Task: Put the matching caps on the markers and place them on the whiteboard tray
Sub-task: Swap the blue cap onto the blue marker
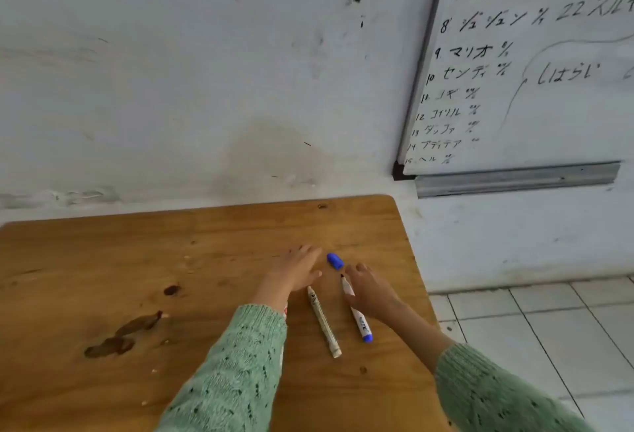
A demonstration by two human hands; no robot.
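A blue cap (pixel 335 260) lies on the wooden table (pixel 137 260), between my two hands. An uncapped white marker with a blue end (pixel 361 323) lies under my right hand (pixel 368 289), whose fingers curl over its front part; the grip is unclear. A second, pale uncapped marker (pixel 324 323) lies just left of it, free. My left hand (pixel 297 268) rests flat on the table with fingers spread, left of the cap. A red-and-white object peeks out under my left wrist (pixel 285 310). The metal whiteboard tray (pixel 514 179) hangs on the wall at the upper right.
The whiteboard (pixel 535 64) with black writing is on the wall above the tray. Dark stains (pixel 120 335) mark the table's left part. The table's right edge drops to a white tiled floor (pixel 549 328). Both arms wear green knitted sleeves.
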